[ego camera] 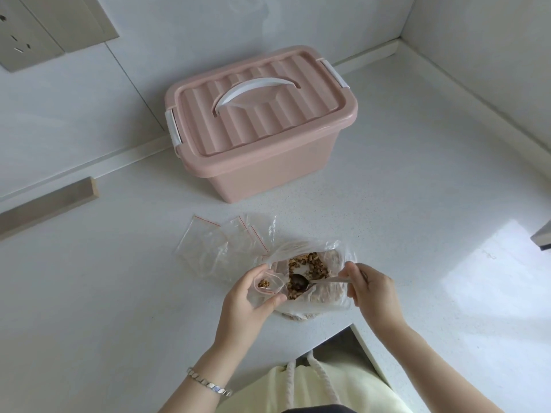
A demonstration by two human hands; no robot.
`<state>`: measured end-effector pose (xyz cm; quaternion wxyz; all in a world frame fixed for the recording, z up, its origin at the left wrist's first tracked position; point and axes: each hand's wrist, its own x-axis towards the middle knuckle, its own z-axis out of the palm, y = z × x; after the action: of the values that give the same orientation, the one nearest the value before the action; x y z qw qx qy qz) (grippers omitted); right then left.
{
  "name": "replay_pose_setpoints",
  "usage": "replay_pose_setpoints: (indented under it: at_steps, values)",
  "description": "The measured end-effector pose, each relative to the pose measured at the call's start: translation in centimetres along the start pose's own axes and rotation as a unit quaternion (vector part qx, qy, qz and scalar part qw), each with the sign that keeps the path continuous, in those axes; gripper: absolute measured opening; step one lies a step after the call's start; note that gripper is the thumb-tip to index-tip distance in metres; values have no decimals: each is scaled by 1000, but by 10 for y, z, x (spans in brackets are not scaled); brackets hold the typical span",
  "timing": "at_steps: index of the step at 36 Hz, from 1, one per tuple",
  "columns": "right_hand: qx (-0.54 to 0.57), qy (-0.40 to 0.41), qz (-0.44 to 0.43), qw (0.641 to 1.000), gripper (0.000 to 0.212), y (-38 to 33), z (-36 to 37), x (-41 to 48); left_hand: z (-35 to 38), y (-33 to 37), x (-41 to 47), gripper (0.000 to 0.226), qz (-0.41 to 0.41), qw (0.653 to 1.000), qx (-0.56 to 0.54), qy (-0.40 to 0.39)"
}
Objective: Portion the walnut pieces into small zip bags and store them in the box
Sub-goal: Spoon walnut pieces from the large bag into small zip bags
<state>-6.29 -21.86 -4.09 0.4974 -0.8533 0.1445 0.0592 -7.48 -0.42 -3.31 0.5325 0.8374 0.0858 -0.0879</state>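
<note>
Near the front edge of the tabletop [417,204], the left hand [247,296] has its grip curled round a small zip bag [267,284], holding its mouth open over a few nut bits. The right hand [372,289] pinches a spoon [298,283] whose bowl lies among the walnut pieces [310,265] in the large clear bag [316,302]. Empty zip bags [202,239] lie just left of it, and the pink box [268,171] stands farther back with its lid on.

White speckled counter [417,204]; a beige socket plate [44,28] on the wall [208,25]; a beige strip [47,204] far left
</note>
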Motion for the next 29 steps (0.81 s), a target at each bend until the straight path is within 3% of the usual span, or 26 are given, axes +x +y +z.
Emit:
replay_pose_setpoints:
  at_steps: [7,12,21,29]
  values:
    - [150,10,159,976,38,13,2,2,-1,3,0,52,1,1000,-11,1]
    - [200,27,207,957,38,15,-10,-2,-2,7,0,51,6,1000,-10,0]
    - [213,49,172,961,38,-2,-42,2,3,6,3,54,6,1000,8,-13]
    - [155,57,39,986,40,-57,-61,3,10,7,7,58,-6,998,42,-35]
